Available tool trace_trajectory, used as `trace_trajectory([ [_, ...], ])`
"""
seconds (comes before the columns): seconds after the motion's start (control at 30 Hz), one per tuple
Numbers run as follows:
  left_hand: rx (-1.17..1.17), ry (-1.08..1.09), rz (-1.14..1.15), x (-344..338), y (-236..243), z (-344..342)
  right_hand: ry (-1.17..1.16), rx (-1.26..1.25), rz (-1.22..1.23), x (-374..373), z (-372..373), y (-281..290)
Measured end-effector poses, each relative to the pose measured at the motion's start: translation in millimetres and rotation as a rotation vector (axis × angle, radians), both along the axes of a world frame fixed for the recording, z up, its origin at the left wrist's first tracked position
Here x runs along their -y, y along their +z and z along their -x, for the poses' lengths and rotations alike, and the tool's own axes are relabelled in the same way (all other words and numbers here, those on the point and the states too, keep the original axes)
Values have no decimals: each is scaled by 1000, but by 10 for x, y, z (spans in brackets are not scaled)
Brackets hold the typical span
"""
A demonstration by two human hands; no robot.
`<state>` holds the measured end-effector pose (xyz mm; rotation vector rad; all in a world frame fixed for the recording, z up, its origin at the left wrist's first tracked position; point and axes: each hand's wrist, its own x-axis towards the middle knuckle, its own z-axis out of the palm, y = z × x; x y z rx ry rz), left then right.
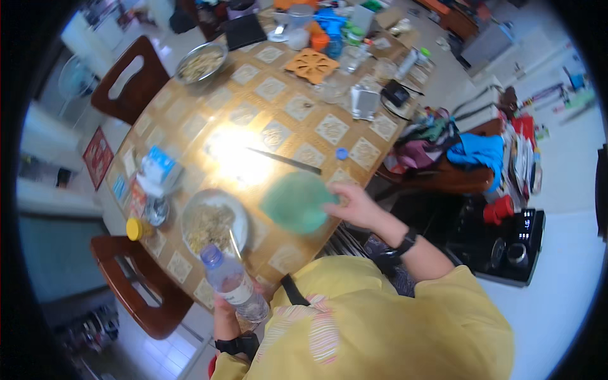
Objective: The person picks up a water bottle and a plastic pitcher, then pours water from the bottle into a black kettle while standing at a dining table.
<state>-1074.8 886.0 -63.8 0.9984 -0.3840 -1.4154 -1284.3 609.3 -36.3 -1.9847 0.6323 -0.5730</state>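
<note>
My left hand [226, 316] is closed around a clear plastic bottle [239, 292], tilted at the table's near edge. The bottle's mouth shows no cap; a blue cap [342, 154] lies on the table to the right. My right hand [356, 206] pinches the right rim of a round green bowl [297, 201], which is smeared by motion. Left of that bowl stands a white bowl [242, 221] of pale, crumbly food, with a thin light handle leaning over its near rim. A long dark stick-like utensil [285, 161] lies just beyond the green bowl.
A metal bowl of food [201, 63] stands at the far left of the patterned table [278, 114]. Jars, an orange trivet [311, 66] and boxes crowd the far end. Tissue packs and a yellow-lidded jar [139, 228] line the left edge. Brown chairs [142, 285] stand around; a black appliance [506, 247] is at right.
</note>
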Motion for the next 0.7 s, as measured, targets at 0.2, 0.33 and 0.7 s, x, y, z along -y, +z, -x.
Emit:
trace_trajectory([
  [0.2,257,-20,180,417,379,54,-276,284,-362,-119,-124,-442],
  [0.33,296,-10,218,359,390,81,-328,415,-579,-130,-141,-346],
  [0.7,440,146,93,624,455,418,-410,470,-493,442,464,486],
])
